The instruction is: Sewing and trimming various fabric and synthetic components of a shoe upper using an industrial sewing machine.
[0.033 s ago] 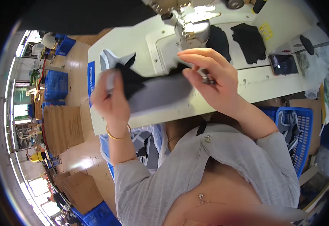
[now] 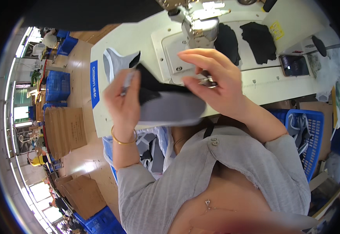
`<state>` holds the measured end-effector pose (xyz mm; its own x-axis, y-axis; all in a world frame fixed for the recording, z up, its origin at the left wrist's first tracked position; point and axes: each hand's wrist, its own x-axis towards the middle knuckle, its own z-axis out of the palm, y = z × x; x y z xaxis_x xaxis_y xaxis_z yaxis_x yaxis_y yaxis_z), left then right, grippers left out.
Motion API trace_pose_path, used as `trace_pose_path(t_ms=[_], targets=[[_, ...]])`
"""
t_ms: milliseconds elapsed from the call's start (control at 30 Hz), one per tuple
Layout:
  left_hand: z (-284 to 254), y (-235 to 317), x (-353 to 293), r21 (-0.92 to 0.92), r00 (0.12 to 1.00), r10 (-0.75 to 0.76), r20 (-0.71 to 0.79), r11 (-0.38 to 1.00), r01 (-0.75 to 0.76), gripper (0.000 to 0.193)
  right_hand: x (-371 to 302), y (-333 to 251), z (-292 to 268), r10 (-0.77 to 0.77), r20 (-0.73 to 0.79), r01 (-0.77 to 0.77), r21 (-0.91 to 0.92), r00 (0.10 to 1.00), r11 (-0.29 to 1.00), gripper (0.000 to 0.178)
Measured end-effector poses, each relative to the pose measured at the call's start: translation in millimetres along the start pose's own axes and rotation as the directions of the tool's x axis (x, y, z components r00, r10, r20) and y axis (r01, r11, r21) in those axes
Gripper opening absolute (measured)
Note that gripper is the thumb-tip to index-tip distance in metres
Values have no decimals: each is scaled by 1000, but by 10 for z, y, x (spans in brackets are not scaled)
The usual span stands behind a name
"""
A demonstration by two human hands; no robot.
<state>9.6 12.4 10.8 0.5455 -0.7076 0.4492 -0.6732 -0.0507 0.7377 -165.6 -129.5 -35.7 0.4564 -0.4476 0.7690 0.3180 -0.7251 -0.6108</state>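
My left hand [image 2: 123, 97] is closed on the left end of a grey and black fabric piece [image 2: 174, 106], blurred by motion, which hangs over the front edge of the white sewing table. Some pale thing shows between those fingers, too smeared to name. At the piece's right end, my right hand [image 2: 218, 84] has its thumb and forefinger curved apart. A small metal tool [image 2: 208, 80], perhaps thread snips, is tucked in that hand; its far part is hidden by the fingers. Just beyond stands the sewing machine head [image 2: 201, 33]. Another grey and black fabric piece [image 2: 119, 61] lies behind my left hand.
Black fabric pieces [image 2: 258, 42] lie right of the machine, with a phone [image 2: 294, 65] farther right. Below the table, a lined bin [image 2: 164, 140] holds fabric pieces at left, and a blue basket [image 2: 316, 136] holds more at right. Cardboard boxes [image 2: 65, 130] stand on the floor.
My left hand has shifted right, and the fabric piece has moved right and nearer to me. My right hand has moved slightly left, still with the metal tool.
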Motion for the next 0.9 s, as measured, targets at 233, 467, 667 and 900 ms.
trace_pose_path(t_ms=[233, 467, 667, 900], targets=[[348, -179, -41, -349, 712, -470, 522, 644, 681, 19, -279, 70, 121, 491, 330, -541, 75, 806, 837, 24], [503, -190, 37, -340, 668, -406, 623, 629, 699, 21, -243, 309, -262, 212, 306, -173, -149, 928, 974, 29], [578, -162, 64, -296, 591, -359, 723, 612, 734, 21, -151, 374, -381, 76, 460, 21, -201, 885, 979, 27], [627, -91, 79, -254, 562, -346, 751, 635, 729, 22, -76, 425, -468, -37, 489, 163, -218, 872, 962, 27]])
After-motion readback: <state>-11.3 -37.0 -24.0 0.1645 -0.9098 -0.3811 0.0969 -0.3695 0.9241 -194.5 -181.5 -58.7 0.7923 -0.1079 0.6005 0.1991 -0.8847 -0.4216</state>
